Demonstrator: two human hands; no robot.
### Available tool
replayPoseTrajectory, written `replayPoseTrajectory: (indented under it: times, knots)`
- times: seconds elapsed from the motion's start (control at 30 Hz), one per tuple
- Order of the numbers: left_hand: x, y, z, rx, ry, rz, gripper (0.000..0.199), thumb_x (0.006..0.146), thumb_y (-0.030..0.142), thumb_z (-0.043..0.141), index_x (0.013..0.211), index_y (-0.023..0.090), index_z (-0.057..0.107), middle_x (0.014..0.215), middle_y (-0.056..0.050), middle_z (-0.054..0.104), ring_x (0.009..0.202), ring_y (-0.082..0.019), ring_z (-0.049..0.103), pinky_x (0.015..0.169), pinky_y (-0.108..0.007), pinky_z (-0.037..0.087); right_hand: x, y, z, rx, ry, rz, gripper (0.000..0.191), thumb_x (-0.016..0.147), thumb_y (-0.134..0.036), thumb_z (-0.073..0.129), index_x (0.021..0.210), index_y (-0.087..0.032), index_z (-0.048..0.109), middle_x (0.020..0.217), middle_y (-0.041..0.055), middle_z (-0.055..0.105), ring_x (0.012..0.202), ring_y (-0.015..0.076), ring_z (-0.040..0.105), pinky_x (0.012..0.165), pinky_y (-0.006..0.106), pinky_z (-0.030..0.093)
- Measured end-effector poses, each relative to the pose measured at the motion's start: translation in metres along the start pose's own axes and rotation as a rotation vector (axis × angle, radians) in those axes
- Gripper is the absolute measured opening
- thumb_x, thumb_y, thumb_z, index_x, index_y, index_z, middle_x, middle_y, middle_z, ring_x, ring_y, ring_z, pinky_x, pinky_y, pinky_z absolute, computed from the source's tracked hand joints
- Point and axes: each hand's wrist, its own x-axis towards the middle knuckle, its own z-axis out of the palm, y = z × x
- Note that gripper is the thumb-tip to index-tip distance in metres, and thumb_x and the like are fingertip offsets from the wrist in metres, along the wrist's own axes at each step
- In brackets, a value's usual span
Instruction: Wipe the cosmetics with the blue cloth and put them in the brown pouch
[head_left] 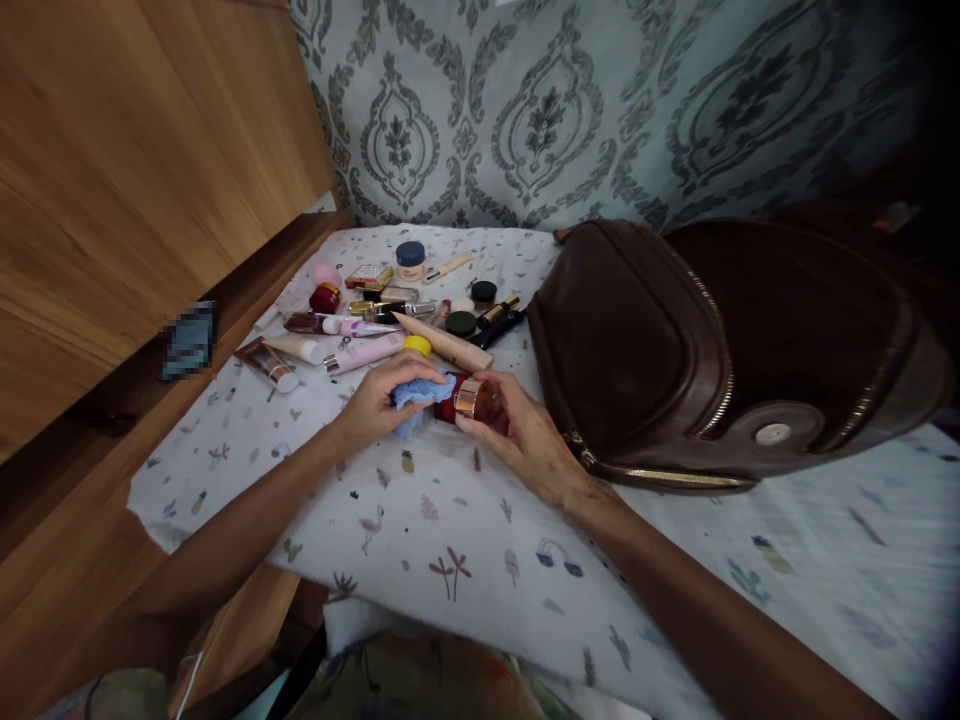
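Grey-and-white damask-patterned wall (pixel 544 120) behind, white cloth printed with plants and flamingos (pixel 405 590) below. Dark red container with shiny rose-gold cap (pixel 469 398) is between both hands, tilted on its side over the printed cloth; can't tell if touching it. Right hand (pixel 517 435): fingers clamped around the cap end. Left hand (pixel 371 400): fingers closed on a crumpled light-blue cloth (pixel 421 391), against the red end. Just beyond: yellow round lid (pixel 417 345), beige tapered stick (pixel 446 342), pale pink tube (pixel 367 352). Farther back, cream jar with dark-blue lid (pixel 410 262). Brown leather bag with gold zips (pixel 622 340) on right, wooden cabinet (pixel 150 170) on left.
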Motion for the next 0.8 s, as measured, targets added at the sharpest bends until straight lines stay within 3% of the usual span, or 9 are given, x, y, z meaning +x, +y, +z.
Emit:
replayPoseTrajectory:
  times: [0.13,0.23,0.5,0.67,0.8]
  knots:
    - [-0.001,-0.004,0.001,0.033,0.031,-0.011,0.016,0.092,0.023,0.065,0.107,0.019,0.069,0.102,-0.007,0.067,0.098,-0.019,0.063,0.089,-0.034,0.051,0.000,0.003,-0.001,-0.010,-0.034,-0.095,0.068,0.085,-0.037,0.070,0.144,-0.025,0.038,0.126,0.0111,0.055,0.105,0.0266,0.063,0.090,0.046,0.056]
    - [-0.003,-0.009,0.000,0.050,0.050,-0.031,0.016,0.092,0.025,0.066,0.107,0.020,0.070,0.102,-0.006,0.068,0.099,-0.019,0.064,0.089,-0.036,0.052,0.000,0.005,-0.001,-0.028,-0.062,-0.196,0.059,0.090,-0.028,0.063,0.144,-0.031,0.041,0.132,0.0101,0.050,0.117,0.0278,0.058,0.096,0.048,0.054]
    - [-0.003,-0.010,0.001,0.056,0.081,-0.012,0.019,0.092,0.024,0.066,0.110,0.020,0.071,0.105,-0.008,0.070,0.102,-0.020,0.065,0.091,-0.037,0.052,0.000,0.011,0.002,-0.125,0.037,-0.262,0.051,0.092,-0.033,0.063,0.140,-0.030,0.046,0.130,0.0099,0.059,0.115,0.0295,0.062,0.097,0.050,0.054]
    - [-0.002,-0.005,0.000,0.065,0.034,0.034,0.019,0.093,0.027,0.063,0.110,0.019,0.071,0.104,-0.010,0.069,0.101,-0.021,0.065,0.089,-0.037,0.053,0.001,0.007,0.001,-0.029,0.095,-0.121,0.051,0.091,-0.048,0.064,0.136,-0.028,0.050,0.118,0.0092,0.066,0.105,0.0313,0.066,0.091,0.051,0.055]
    - [-0.001,-0.004,-0.002,0.025,-0.005,0.045,0.020,0.094,0.028,0.062,0.110,0.018,0.070,0.103,-0.010,0.069,0.100,-0.021,0.064,0.089,-0.038,0.053,0.000,0.003,0.000,0.042,0.052,-0.029,0.050,0.090,-0.054,0.063,0.131,-0.027,0.050,0.102,0.0068,0.069,0.086,0.0277,0.067,0.074,0.045,0.057]
